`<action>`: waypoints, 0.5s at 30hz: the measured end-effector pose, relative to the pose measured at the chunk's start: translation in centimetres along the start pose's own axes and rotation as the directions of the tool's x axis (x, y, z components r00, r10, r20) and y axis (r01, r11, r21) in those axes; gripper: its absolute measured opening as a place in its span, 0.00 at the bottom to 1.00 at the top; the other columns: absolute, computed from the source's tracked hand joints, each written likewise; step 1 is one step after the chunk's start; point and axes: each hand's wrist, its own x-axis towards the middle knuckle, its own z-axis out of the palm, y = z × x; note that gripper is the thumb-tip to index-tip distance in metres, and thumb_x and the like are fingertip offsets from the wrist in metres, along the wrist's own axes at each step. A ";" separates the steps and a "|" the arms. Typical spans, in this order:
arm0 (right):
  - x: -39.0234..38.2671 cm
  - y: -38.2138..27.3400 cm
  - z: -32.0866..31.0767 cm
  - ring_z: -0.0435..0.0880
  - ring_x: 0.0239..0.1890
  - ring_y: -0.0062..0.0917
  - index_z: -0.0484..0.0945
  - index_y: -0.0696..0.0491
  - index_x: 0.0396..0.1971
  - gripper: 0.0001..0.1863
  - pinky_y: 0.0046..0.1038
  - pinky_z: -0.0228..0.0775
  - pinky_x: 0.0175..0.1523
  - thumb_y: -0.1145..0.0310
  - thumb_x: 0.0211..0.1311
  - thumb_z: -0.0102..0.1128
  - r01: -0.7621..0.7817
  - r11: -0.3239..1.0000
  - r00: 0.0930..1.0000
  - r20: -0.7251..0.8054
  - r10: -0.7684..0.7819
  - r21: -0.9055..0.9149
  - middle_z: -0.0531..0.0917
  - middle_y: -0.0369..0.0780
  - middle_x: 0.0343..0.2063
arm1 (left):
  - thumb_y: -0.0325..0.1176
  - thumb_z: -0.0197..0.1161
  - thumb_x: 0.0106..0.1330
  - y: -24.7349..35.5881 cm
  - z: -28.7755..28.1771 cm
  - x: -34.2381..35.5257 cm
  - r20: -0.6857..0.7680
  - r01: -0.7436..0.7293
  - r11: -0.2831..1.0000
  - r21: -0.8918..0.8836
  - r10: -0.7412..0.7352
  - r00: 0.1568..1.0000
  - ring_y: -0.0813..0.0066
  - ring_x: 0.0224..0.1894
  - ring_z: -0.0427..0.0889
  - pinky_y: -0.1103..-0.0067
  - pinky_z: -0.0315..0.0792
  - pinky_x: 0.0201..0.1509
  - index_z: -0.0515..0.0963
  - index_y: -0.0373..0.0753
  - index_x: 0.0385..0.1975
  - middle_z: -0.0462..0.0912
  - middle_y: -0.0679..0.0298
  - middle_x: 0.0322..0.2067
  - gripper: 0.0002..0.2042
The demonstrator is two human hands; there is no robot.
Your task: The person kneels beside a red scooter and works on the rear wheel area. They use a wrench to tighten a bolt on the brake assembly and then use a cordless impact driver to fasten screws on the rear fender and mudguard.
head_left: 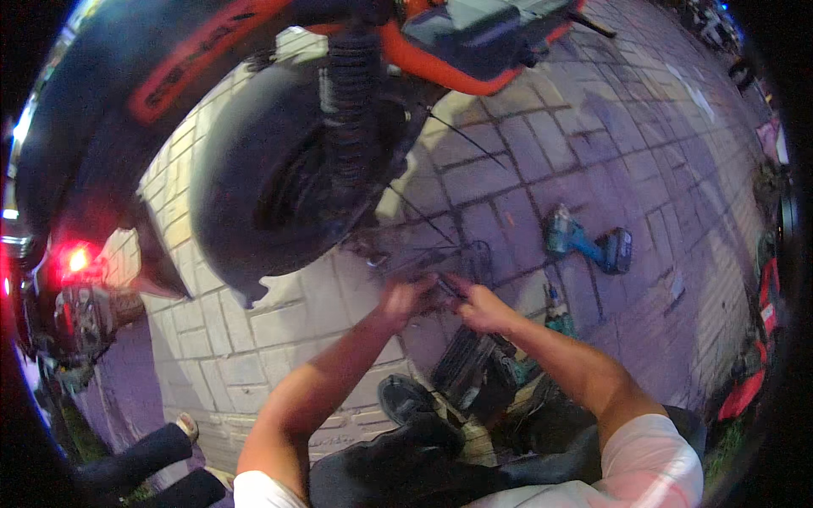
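My left hand point(405, 302) and my right hand point(483, 309) are close together, low over the paving by the scooter's wheel. Their fingers are closed around a small dark piece point(445, 288) whose kind I cannot make out. Motion smears the left fingers. Just beyond the hands lie dark thin cables point(436, 247), and one thin line runs up to the wheel. The scooter's black wheel point(224, 178) and its spring shock absorber point(350, 72) are at upper left. To the right of my hands a teal cordless power tool point(580, 240) rests on its side with a dark battery.
An open dark tool case point(464, 364) sits below my hands, near a second teal tool point(556, 313). The scooter's red-orange body point(474, 72) overhangs the top. A red light point(78, 258) glows at left. Another person's legs point(144, 453) are at lower left. Red objects point(747, 385) line the right edge.
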 end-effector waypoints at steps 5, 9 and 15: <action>-1.2 -0.5 -0.6 0.62 0.14 0.15 0.58 0.53 0.61 0.28 0.21 0.58 0.19 0.72 0.58 0.49 -0.318 0.890 0.942 0.000 0.337 0.327 0.73 0.33 0.26 | 0.37 0.60 0.61 -2.2 -3.0 2.5 -0.047 0.046 0.920 0.390 -0.030 0.998 0.70 0.36 0.76 0.72 0.74 0.36 0.70 0.36 0.45 0.76 0.62 0.38 0.16; -3.0 9.8 -1.9 0.63 0.15 0.16 0.60 0.50 0.60 0.27 0.21 0.56 0.19 0.71 0.59 0.51 -0.283 0.867 0.848 -0.315 0.426 0.411 0.72 0.33 0.23 | 0.47 0.62 0.55 -3.2 -0.7 6.4 0.078 -0.123 0.241 0.963 0.187 0.979 0.61 0.36 0.79 0.68 0.74 0.37 0.73 0.32 0.42 0.79 0.49 0.37 0.24; -4.6 6.9 -4.7 0.63 0.17 0.14 0.55 0.50 0.63 0.30 0.20 0.55 0.19 0.70 0.60 0.52 -0.327 0.767 0.784 -0.294 0.546 0.553 0.69 0.32 0.19 | 0.48 0.64 0.46 -4.1 1.2 10.4 -0.140 0.123 0.094 0.988 0.206 0.968 0.50 0.38 0.79 0.63 0.72 0.44 0.77 0.32 0.37 0.79 0.45 0.35 0.25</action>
